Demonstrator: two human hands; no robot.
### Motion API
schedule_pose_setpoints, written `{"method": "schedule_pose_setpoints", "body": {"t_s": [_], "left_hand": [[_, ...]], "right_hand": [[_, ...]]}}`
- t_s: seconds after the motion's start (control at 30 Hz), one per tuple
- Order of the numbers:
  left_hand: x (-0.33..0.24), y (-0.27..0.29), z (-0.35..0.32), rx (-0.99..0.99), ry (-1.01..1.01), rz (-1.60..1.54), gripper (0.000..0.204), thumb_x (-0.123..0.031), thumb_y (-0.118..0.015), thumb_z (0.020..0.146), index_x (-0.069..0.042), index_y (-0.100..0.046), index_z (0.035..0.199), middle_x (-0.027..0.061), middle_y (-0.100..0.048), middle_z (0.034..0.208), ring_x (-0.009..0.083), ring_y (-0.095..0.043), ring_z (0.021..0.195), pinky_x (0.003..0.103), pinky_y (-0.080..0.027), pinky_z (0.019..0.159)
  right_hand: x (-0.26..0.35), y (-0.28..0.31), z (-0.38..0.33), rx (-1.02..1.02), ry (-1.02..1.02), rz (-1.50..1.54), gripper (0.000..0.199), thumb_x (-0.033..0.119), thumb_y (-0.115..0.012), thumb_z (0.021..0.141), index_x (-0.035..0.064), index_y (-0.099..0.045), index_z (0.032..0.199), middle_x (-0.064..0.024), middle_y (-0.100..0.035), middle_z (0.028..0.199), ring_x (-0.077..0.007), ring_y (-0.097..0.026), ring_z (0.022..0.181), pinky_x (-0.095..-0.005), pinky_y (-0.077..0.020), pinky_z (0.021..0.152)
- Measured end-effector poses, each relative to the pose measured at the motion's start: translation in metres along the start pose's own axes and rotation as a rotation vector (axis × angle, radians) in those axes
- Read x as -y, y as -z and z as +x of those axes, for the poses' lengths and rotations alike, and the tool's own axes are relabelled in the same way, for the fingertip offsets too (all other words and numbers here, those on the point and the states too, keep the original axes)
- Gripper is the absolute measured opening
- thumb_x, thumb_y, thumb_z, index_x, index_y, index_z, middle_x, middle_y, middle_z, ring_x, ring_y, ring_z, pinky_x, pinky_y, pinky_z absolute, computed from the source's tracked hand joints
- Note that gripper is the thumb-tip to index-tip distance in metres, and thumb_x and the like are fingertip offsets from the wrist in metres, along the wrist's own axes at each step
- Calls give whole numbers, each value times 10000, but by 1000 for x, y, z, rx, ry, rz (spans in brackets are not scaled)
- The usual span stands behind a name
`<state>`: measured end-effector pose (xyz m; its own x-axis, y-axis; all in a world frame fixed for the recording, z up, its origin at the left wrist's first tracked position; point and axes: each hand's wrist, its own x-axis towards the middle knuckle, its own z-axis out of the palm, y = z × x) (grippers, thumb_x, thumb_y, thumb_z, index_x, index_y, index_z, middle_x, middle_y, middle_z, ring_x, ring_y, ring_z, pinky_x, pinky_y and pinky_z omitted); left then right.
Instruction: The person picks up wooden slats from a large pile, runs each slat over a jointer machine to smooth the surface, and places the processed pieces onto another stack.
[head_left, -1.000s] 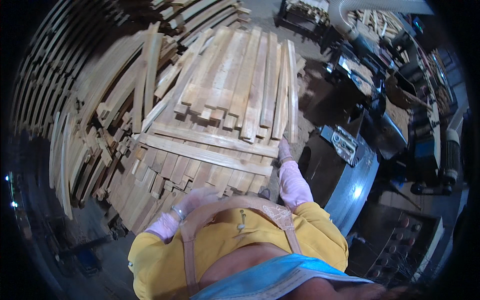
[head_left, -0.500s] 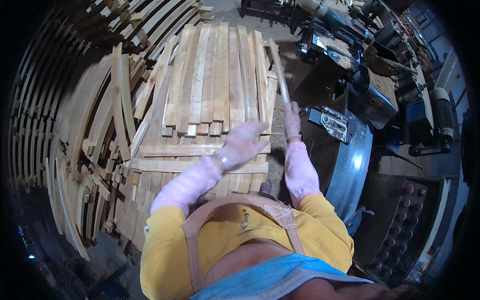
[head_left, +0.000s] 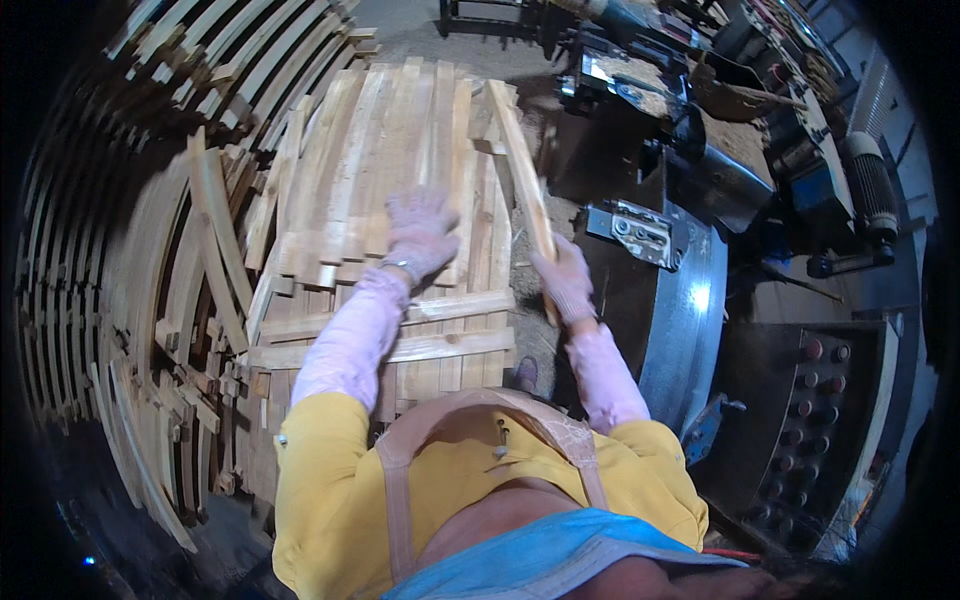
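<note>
Side by side on top of a stack lie several long wooden strips (head_left: 345,170), their near ends uneven. My left hand (head_left: 418,228), gloved, rests over the near part of these strips with its fingers spread. A single wooden strip (head_left: 522,165) is gripped near its lower end by my right hand (head_left: 566,280), also gloved; it slants up and away along the right edge of the stack. Two crosswise wooden strips (head_left: 450,346) lie nearer to me, over a lower layer of boards.
Curved wooden pieces (head_left: 190,250) are piled on the left, with taller stacks (head_left: 270,60) behind. To the right stands a machine with a curved metal table (head_left: 690,310) and a metal fixture (head_left: 640,232). A panel of round buttons (head_left: 805,430) sits at lower right.
My left hand has moved forward and left onto the strips. My right hand has come slightly left and nearer, tilting its strip over the stack's right edge. The view has shifted a little.
</note>
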<state>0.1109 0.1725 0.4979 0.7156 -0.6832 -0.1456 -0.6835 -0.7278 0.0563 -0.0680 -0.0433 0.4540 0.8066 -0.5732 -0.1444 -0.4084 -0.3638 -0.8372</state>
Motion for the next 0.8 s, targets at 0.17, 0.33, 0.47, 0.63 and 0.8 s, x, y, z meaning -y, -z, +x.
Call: {"method": "schedule_pose_setpoints", "body": {"t_s": [0.17, 0.33, 0.47, 0.63, 0.8], "left_hand": [[8, 29, -33, 147, 91, 133, 613, -544, -648, 842, -182, -659, 1336, 112, -409, 1614, 373, -303, 1526, 644, -160, 1200], [-28, 14, -28, 37, 230, -49, 957, -633, -766, 715, -175, -495, 1510, 186, -358, 1617, 440, -304, 1495, 585, -227, 1196], [-44, -7, -36, -61, 225, 176, 863, -525, -811, 722, -178, -537, 1463, 152, -366, 1602, 428, -389, 1406, 561, -322, 1145], [-27, -14, -11, 0, 193, 17, 615, -303, -803, 766, -125, -599, 1319, 142, -424, 1523, 386, -475, 1327, 518, -453, 1029], [-46, 38, -15, 87, 390, -65, 691, -214, -802, 768, -117, -517, 1391, 191, -435, 1494, 397, -569, 1259, 489, -523, 993]], "right_hand": [[-56, 124, -166, -375, 52, -411, 716, 284, -774, 826, 37, -537, 1456, -204, -661, 1047, -391, -627, 1009, -483, -506, 886], [-163, 162, -301, -589, -121, -878, 662, 247, -751, 859, 49, -536, 1453, -212, -666, 1104, -414, -627, 1028, -495, -518, 876], [-169, 199, -224, -521, -135, -997, 388, 197, -699, 909, 44, -644, 1261, -165, -684, 1145, -396, -654, 990, -505, -540, 823], [-163, 220, -61, -620, -224, -1028, 306, 207, -702, 909, 132, -685, 1205, -112, -698, 1156, -366, -672, 977, -454, -563, 789], [-125, 190, -24, -574, 164, -634, 250, 157, -688, 886, 103, -758, 1120, -164, -750, 1032, -360, -710, 941, -436, -566, 828]]}}
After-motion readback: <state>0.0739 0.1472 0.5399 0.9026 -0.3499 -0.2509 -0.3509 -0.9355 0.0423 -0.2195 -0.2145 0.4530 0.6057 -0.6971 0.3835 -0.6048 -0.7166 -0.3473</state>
